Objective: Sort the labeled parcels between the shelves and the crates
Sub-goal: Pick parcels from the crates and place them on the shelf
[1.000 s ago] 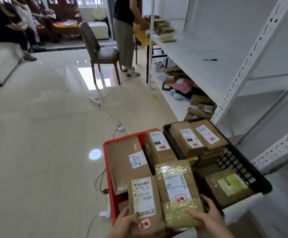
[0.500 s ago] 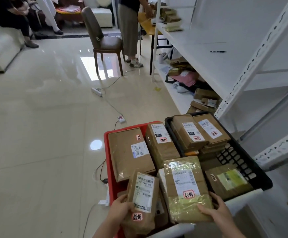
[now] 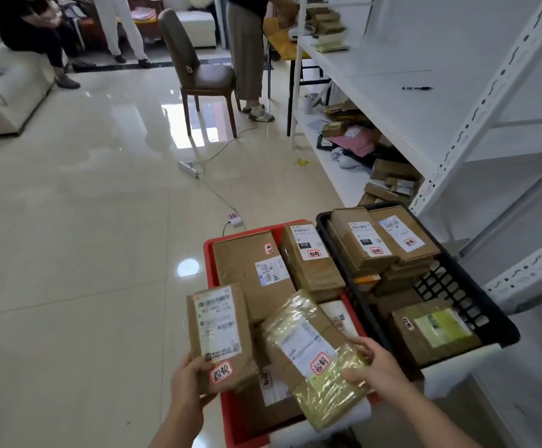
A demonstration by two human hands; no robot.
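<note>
My left hand (image 3: 189,379) grips a brown cardboard parcel (image 3: 219,331) with a white shipping label and a red-edged sticker, held upright over the left rim of the red crate (image 3: 209,253). My right hand (image 3: 373,367) holds a parcel wrapped in shiny yellowish film (image 3: 311,354), tilted above the same crate. Several labeled brown parcels lie in the red crate. Beside it on the right stands a black crate (image 3: 476,305) holding more labeled boxes.
White metal shelves (image 3: 392,92) run along the right, with a pen (image 3: 416,88) on one board and loose parcels (image 3: 389,182) on the bottom one. A power strip and cable (image 3: 188,168) lie on the tiled floor. A chair (image 3: 198,76) and people stand farther back.
Both hands have lifted their parcels up out of the red crate. The left parcel rose and moved left; the film-wrapped one tilted to the right. My view dipped closer.
</note>
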